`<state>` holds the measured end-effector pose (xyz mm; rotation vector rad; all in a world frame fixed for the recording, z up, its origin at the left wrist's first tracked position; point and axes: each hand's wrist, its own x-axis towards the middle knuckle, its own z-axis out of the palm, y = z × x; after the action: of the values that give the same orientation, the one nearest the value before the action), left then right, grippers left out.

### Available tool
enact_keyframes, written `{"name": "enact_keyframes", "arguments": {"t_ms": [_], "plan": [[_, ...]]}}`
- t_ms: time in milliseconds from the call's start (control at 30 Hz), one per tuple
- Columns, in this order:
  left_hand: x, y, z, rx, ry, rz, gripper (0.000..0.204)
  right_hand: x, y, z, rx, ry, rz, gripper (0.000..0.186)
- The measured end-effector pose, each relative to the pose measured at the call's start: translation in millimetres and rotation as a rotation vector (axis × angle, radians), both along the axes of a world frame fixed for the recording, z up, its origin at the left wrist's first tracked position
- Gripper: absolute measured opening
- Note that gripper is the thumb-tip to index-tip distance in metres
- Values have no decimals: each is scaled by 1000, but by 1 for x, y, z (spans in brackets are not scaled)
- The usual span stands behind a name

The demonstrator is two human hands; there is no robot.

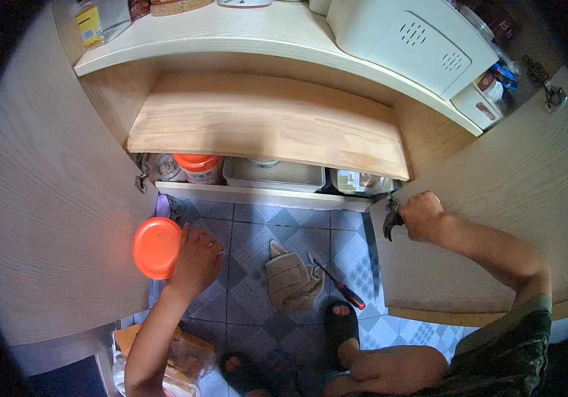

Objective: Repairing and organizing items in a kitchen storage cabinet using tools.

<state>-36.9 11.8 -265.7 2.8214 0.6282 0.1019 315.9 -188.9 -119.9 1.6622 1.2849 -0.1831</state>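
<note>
My left hand (196, 258) is closed around the side of a round container with an orange lid (156, 248), held beside the left cabinet door (65, 212). On the other side, my right hand (423, 215) grips a claw hammer (391, 220), its dark head close to the lower hinge of the right door (482, 218). The handle is mostly hidden by my fingers. Between the open doors is the cabinet with a bare wooden shelf (264, 119). Under it stand another orange-lidded jar (199, 167), a clear jar (168, 167) and a pale rectangular tray (274, 175).
On the tiled floor (251, 231) lie a crumpled tan cloth (294, 278) and a screwdriver (340, 284) near my foot. Packages (188, 354) sit at the lower left. A white plastic bin (410, 46) rests on the countertop (244, 33).
</note>
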Motion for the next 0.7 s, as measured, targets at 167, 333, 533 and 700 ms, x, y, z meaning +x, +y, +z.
{"name": "enact_keyframes", "arguments": {"t_ms": [167, 333, 533, 700], "plan": [[6, -3, 2, 67, -3, -8, 16, 34, 7, 1, 7, -157, 111, 14], [3, -2, -3, 56, -31, 7, 15, 21, 7, 9, -92, -136, 122, 14], [10, -4, 3, 53, -35, -10, 14, 14, 13, 15, -22, -176, 152, 17], [12, -4, -1, 76, -48, -24, 14, 33, 31, 14, 18, -255, 99, 17]]}}
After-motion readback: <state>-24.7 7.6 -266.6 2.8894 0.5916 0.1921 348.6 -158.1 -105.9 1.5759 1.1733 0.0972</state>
